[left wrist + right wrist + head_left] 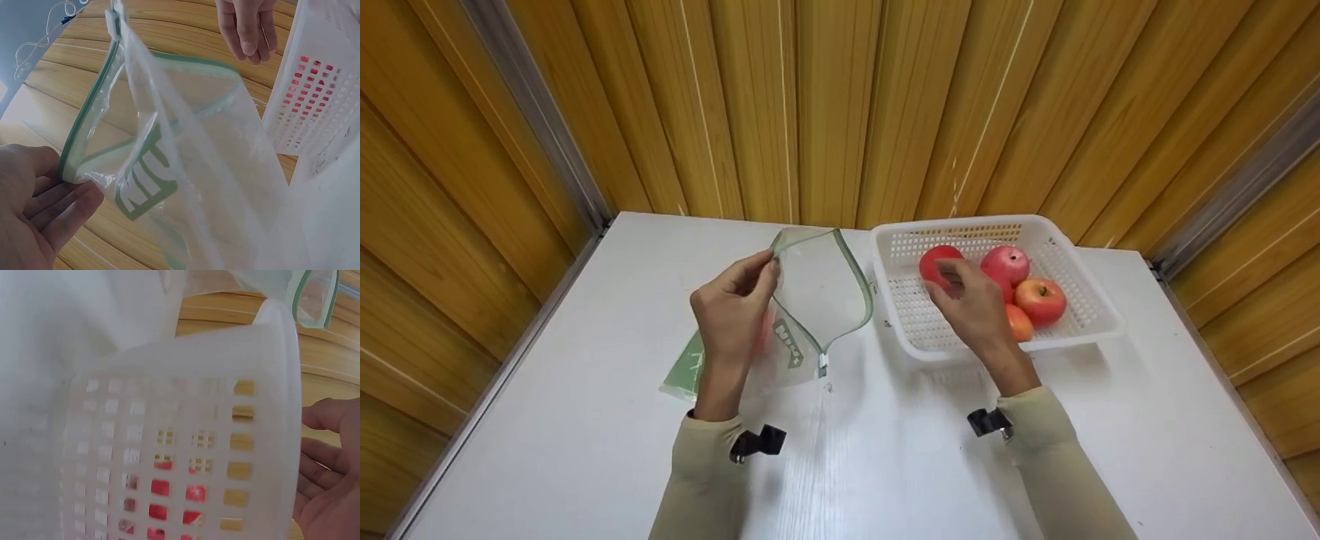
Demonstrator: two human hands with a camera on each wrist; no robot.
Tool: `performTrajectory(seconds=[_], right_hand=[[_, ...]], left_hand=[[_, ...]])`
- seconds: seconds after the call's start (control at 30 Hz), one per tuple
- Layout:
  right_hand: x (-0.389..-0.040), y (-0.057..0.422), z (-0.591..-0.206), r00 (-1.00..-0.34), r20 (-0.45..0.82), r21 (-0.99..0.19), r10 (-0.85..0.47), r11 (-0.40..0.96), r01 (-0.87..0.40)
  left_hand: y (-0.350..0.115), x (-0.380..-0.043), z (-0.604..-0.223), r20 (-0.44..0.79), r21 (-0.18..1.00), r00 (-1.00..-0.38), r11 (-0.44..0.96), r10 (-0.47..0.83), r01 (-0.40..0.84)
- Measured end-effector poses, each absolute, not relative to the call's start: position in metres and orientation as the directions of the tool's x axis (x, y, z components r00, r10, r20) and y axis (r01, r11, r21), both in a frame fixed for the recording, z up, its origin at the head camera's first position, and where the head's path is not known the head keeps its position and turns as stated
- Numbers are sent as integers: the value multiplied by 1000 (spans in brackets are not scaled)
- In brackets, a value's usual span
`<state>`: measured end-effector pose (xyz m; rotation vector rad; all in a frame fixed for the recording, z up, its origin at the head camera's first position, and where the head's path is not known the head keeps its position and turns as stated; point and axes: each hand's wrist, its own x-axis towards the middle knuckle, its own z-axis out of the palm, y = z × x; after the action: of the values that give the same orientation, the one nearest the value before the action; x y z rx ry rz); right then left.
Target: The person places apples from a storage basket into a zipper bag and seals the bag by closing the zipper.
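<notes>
Yellow-brown panels (832, 112) stand behind the basket (906, 311), which sits on a white table (885, 465). Left of the basket, the left hand (731, 311) pinches a bag (799, 334) by its mouth. Over the basket, near the fruit (1040, 304) inside, the right hand (976, 307) has loosely bent fingers, unclosed.

A white table (885, 465) carries a white perforated basket (896, 300).

The zip bag (790, 345) is thin, clear plastic, glossy and creased, edged with a smooth green plastic seal, while the basket (911, 311) is perforated white plastic with a soft, satiny sheen. The apple (1041, 301) has smooth, shiny skin. Wood-grained wall panels (836, 112) gleam faintly above the smooth white desk (885, 472); the sleeves (1054, 450) are matt cloth.
</notes>
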<state>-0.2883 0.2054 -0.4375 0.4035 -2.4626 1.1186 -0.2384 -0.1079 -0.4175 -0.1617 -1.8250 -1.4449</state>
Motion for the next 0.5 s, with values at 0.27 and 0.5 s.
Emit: performTrajectory(seconds=[0.27,0.5], right_hand=[[-302,236,-440,-868,489,-604,-90,682,-411],[-312,262,-446,-909,413,-615,-53,720,-322]], left_hand=[[-106,-241,-418,637,770,-682,337,-359,542],[-105,-243,-418,628,777,-689,334,-361,533]])
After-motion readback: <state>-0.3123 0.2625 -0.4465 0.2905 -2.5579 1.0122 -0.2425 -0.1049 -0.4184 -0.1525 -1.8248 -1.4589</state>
